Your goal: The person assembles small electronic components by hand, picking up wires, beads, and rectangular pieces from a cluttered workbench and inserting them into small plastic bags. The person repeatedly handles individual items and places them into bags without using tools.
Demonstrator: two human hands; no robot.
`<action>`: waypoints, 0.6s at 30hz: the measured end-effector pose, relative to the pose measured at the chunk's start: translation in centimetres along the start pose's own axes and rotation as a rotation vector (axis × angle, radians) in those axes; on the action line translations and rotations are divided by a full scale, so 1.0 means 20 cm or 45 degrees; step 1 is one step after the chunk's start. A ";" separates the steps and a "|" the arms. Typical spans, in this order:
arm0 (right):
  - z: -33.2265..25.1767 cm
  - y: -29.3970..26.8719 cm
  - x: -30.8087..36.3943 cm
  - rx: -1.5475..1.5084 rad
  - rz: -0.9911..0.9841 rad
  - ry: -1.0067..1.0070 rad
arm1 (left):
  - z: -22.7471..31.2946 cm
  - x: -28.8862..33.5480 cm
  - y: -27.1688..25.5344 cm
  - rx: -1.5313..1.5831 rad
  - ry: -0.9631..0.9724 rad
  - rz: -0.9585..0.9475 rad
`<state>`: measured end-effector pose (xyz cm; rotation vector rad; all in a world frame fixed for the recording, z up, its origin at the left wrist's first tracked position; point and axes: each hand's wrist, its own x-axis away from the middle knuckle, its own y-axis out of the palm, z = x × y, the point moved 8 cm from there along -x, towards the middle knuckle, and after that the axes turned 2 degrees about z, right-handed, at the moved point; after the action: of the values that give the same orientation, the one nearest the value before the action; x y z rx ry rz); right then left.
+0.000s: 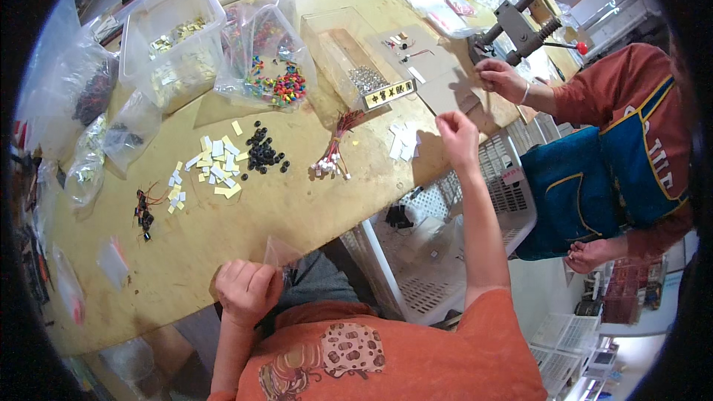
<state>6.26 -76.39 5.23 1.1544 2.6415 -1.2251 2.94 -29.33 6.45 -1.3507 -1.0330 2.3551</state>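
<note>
The left hand [249, 287], fingers curled on a clear bag [283, 252], is best held steady; the right hand [457, 139] bends near white cards [404, 142], grip unclear

Dark press [512, 24] with red knob [581, 48], co-worker's blue apron [570, 193]

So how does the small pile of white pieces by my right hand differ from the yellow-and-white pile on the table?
The white pile looks all white, while the yellow-and-white pile mixes both colours. The white pile is bunched together; the yellow-and-white pile is scattered more widely. The white pile lies nearest your right hand, the yellow-and-white pile beside the black round parts. Both are loose, flat pieces on the table.
</note>
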 end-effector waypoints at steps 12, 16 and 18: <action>-0.27 0.24 0.21 0.238 -0.236 -0.168 | -0.02 0.00 -0.02 0.055 -0.037 0.004; -0.21 0.28 0.22 0.064 -0.370 -0.051 | -0.02 0.01 -0.03 0.057 -0.038 0.016; -0.16 0.30 0.22 -0.173 -0.396 0.029 | -0.02 0.01 -0.03 0.048 -0.032 0.024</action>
<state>7.68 -69.07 2.15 0.7641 2.9504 -1.0480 3.06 -28.53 6.54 -1.3265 -0.9816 2.3985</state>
